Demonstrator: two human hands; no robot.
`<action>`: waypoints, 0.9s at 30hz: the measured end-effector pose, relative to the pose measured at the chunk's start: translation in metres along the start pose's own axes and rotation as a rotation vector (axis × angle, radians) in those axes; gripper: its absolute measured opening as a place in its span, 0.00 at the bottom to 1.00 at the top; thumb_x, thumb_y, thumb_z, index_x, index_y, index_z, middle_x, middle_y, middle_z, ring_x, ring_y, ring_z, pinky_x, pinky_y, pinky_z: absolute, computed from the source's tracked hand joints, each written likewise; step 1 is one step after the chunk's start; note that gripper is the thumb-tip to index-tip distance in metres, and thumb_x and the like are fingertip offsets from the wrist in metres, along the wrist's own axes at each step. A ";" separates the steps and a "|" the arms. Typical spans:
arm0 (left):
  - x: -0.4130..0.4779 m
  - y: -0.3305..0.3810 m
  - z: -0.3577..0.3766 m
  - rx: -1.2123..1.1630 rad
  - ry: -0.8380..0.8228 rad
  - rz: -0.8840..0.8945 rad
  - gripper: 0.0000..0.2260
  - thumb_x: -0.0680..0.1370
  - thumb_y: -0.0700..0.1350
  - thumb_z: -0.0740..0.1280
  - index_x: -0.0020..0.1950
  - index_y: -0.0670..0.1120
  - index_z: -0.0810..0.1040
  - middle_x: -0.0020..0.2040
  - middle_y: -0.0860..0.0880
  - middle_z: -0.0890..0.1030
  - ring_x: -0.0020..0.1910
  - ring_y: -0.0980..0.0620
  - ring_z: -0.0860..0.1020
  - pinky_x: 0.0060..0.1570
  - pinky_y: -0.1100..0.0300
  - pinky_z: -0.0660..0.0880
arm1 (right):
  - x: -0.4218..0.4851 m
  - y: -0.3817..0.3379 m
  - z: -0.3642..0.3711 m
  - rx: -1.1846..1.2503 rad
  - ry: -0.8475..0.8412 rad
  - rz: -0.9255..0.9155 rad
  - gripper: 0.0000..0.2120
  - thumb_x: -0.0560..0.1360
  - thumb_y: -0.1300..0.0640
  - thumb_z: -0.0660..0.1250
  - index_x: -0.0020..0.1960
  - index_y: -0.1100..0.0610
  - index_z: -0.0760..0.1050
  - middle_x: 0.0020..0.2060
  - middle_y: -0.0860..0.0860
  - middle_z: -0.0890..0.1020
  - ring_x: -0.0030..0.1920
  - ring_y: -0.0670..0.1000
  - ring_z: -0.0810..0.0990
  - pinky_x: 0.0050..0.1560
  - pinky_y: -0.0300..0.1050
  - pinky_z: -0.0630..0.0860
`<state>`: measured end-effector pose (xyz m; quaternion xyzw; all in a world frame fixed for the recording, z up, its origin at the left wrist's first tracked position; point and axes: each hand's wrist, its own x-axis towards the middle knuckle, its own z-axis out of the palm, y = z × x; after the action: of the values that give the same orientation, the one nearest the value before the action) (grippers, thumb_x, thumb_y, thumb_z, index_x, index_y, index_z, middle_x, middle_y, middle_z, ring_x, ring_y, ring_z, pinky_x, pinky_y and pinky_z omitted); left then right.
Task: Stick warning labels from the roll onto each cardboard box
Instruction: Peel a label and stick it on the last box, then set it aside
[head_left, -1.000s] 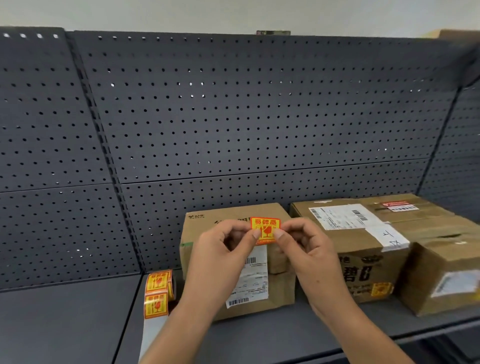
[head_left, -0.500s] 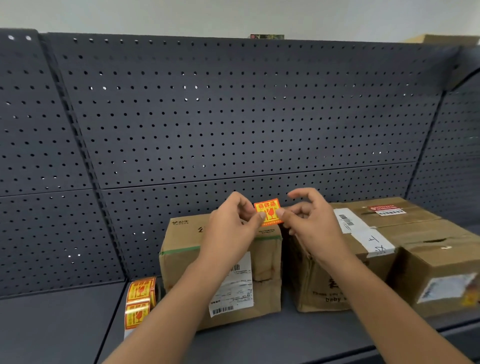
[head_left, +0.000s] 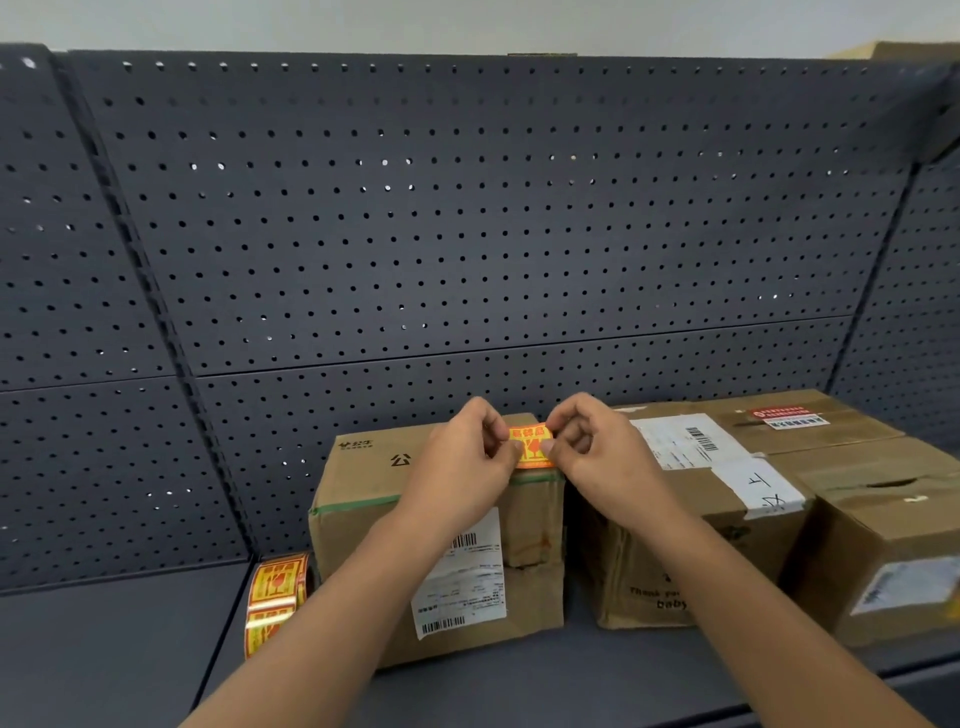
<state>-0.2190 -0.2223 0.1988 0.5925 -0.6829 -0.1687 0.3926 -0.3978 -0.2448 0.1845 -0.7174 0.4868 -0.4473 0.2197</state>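
Observation:
An orange and yellow warning label (head_left: 530, 446) is pinched between both hands at the top right corner of the left cardboard box (head_left: 363, 488). My left hand (head_left: 462, 467) grips the label's left edge and my right hand (head_left: 597, 452) grips its right edge. The label lies low against the box's top near its front edge; whether it touches I cannot tell. The label roll (head_left: 275, 587) stands on the shelf left of this box, a strip of labels hanging down from it. A white shipping slip covers part of the box's front.
Two more cardboard boxes stand to the right: a wide one (head_left: 727, 467) with white slips and a smaller one (head_left: 893, 545) at the far right. All rest on a dark grey shelf (head_left: 114, 649) backed by perforated panels (head_left: 467, 234).
Both hands have carried the label down and forward onto the top corner of the left box. The view has shifted, so the boxes sit further right in the frame.

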 end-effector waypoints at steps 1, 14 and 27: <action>0.000 -0.001 0.000 -0.007 -0.003 -0.004 0.07 0.80 0.49 0.71 0.48 0.53 0.74 0.42 0.53 0.81 0.41 0.53 0.79 0.41 0.52 0.77 | 0.000 0.000 0.000 0.001 -0.008 0.002 0.08 0.78 0.60 0.73 0.50 0.50 0.76 0.37 0.52 0.81 0.36 0.50 0.77 0.41 0.52 0.78; -0.003 -0.006 0.005 -0.021 -0.009 0.003 0.05 0.79 0.47 0.70 0.49 0.53 0.75 0.40 0.53 0.80 0.38 0.56 0.77 0.39 0.56 0.75 | -0.002 -0.002 0.007 -0.025 -0.009 0.008 0.09 0.77 0.64 0.72 0.46 0.49 0.78 0.38 0.50 0.80 0.37 0.47 0.76 0.35 0.39 0.74; -0.006 -0.007 0.008 0.002 -0.025 0.010 0.06 0.79 0.47 0.70 0.49 0.54 0.73 0.38 0.54 0.80 0.37 0.57 0.77 0.42 0.53 0.77 | -0.008 -0.003 0.011 -0.040 0.015 0.011 0.07 0.76 0.63 0.72 0.45 0.51 0.80 0.36 0.49 0.81 0.35 0.41 0.75 0.36 0.43 0.75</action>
<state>-0.2202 -0.2203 0.1873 0.5873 -0.6908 -0.1736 0.3844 -0.3879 -0.2380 0.1781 -0.7158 0.5012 -0.4415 0.2040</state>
